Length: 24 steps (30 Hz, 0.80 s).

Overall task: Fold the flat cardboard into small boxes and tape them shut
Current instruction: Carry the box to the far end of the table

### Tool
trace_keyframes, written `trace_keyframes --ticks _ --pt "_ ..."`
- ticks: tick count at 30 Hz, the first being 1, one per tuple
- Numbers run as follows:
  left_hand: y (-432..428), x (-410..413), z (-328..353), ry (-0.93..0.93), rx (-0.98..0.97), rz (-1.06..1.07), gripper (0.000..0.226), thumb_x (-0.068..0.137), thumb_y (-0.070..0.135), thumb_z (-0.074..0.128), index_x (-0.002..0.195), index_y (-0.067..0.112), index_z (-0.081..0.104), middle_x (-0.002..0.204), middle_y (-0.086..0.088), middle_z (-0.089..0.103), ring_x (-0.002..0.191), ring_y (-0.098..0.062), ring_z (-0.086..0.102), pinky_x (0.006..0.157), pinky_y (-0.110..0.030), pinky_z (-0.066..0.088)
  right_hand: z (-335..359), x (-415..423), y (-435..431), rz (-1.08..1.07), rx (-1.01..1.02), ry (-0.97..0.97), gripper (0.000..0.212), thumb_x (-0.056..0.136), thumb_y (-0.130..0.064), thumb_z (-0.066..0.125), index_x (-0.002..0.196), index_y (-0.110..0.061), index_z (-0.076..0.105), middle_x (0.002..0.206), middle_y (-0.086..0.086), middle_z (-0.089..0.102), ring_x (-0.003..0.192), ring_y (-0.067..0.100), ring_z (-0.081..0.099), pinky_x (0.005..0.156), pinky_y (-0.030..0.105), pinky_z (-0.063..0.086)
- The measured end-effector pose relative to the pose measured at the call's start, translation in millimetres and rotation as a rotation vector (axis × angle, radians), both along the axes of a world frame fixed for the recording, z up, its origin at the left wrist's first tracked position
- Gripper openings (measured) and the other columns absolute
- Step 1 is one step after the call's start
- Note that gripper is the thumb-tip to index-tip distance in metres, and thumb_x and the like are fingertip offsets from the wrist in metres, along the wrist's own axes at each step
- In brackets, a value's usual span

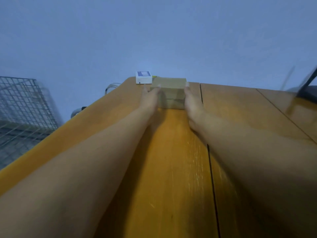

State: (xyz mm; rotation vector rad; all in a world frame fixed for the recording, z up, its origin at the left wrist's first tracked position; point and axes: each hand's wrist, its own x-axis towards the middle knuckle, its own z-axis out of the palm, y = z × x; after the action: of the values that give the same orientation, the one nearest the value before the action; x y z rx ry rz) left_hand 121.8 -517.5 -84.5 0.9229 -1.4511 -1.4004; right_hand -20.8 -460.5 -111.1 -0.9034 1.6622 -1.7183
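both arms reach straight out over the orange wooden tabletop toward its far edge, where the brown cardboard boxes sit closed, close to the far left corner. they read as at least two, one above or behind the other; the blur makes it hard to tell which, or to count them. the left hand lies flat along the left side of the boxes, fingers straight and together, the fingertips reaching up beside the upper box. the right hand mirrors it on the right side, palm turned inward, fingers straight against the cardboard, so the boxes sit pressed between the two flat hands with nothing curled around them. just beyond the left hand, at the far left corner of the tabletop, stands a small white box with a blue label on top, touching or nearly touching the cardboard. a pale cable loops past the left edge of the tabletop. off the left edge, lower down, is a wire basket. at the right edge a dark object is blurred beyond telling.
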Motion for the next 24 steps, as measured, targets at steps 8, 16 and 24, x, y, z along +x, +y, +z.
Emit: trace_keyframes --ticks 8,16,24 --pt "50.7 40.6 5.3 0.161 -0.025 0.172 0.077 0.058 0.075 0.073 0.124 0.035 0.069 0.138 -0.002 0.063 0.120 -0.022 0.066 0.104 -0.051 0.055 54.5 37.4 71.9 -0.186 -0.121 -0.015 0.075 0.068 -0.086 0.066 0.120 -0.032 0.065 0.128 0.006 0.072 0.116 0.033 0.069 0.085 0.037 0.052" --pt "207.7 99.2 56.1 0.234 -0.106 -0.035 0.046 0.092 0.035 0.080 0.134 0.039 0.061 0.135 0.008 0.067 0.123 -0.011 0.065 0.098 -0.039 0.058 119.1 66.9 242.7 -0.015 -0.163 0.015 0.070 0.082 -0.052 0.089 0.140 -0.026 0.060 0.120 -0.002 0.077 0.113 0.021 0.075 0.111 0.044 0.056" --pt "332.0 99.8 67.4 0.094 -0.324 -0.353 0.039 0.102 0.018 0.067 0.139 0.031 0.061 0.132 0.013 0.070 0.118 -0.002 0.067 0.093 -0.024 0.059 114.0 79.4 421.1 -0.135 -0.240 0.049 0.060 0.089 -0.018 0.083 0.145 -0.017 0.062 0.127 -0.005 0.075 0.100 -0.001 0.077 0.079 0.013 0.058"
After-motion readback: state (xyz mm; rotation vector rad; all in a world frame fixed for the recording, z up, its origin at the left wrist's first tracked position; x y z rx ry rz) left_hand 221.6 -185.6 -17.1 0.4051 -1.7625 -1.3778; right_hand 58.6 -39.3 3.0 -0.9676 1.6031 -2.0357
